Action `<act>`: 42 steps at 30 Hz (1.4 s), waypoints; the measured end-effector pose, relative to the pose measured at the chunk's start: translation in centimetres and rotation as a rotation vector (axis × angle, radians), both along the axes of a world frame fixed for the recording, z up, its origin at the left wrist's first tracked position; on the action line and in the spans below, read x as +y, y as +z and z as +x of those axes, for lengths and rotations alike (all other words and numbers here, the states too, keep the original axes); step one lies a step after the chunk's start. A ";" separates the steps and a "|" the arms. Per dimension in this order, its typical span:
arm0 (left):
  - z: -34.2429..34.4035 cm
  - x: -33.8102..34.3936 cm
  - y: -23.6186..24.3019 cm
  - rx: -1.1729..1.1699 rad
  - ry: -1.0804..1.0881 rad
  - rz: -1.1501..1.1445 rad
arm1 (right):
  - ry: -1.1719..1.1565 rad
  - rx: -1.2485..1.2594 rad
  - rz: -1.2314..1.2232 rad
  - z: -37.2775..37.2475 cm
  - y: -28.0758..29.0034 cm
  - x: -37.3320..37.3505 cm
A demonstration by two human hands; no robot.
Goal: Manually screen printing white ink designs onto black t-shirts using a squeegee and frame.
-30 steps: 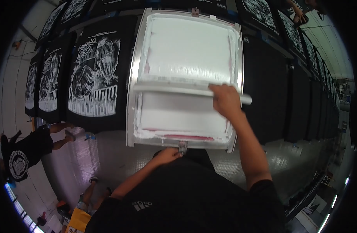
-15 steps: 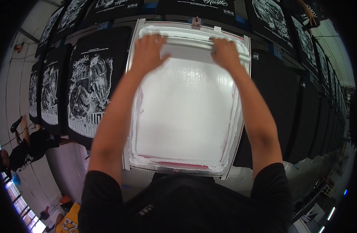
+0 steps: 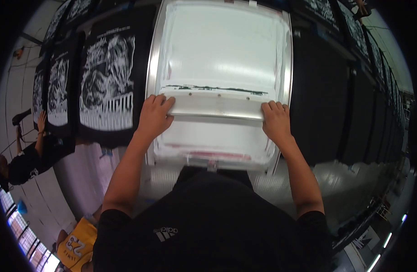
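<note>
A screen-printing frame point(image 3: 151, 63) with a silver metal rim lies in front of me, its mesh point(image 3: 220, 52) coated in white ink with pink traces at the edges. Across its lower half sits a wide metal squeegee point(image 3: 217, 107), with a dark uneven streak just beyond it. My left hand point(image 3: 156, 114) is closed on the squeegee's left end, fingers over the top. Its right end is gripped by my right hand point(image 3: 276, 120), fingers curled over it likewise. A clamp point(image 3: 212, 165) shows at the frame's near edge.
Black shirts with white prints point(image 3: 106, 86) lie on boards to the left; plain black ones point(image 3: 322, 104) line the right. A person in black point(image 3: 22, 163) holds a black tool at the far left. Another in yellow point(image 3: 77, 245) is at lower left. A third person's hand point(image 3: 363, 9) shows at top right.
My left hand left the near clamp and joined the right on the squeegee. Both hands carried it to the far end, then back toward me to the lower half.
</note>
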State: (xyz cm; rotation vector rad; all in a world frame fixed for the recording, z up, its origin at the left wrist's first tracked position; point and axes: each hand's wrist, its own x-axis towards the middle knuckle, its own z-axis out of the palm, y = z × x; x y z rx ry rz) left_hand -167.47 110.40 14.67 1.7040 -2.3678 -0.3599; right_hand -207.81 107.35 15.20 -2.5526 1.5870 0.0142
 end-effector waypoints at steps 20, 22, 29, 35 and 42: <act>-2.1 11.8 1.1 0.081 0.065 -0.130 | -0.139 -0.145 0.097 0.2 3.2 13.2; -1.5 5.9 -0.3 0.080 0.074 -0.140 | -0.105 -0.182 -0.018 -0.4 2.0 7.3; -0.2 -17.4 -1.5 -0.006 0.095 -0.099 | -0.095 -0.065 -0.122 -0.9 0.5 -15.7; -0.9 -32.2 1.3 -0.142 0.104 -0.113 | -0.139 0.132 -0.038 -0.6 2.4 -30.9; -0.3 -24.3 4.8 -0.051 0.040 -0.020 | 0.000 -0.001 -0.025 -3.0 5.1 -22.4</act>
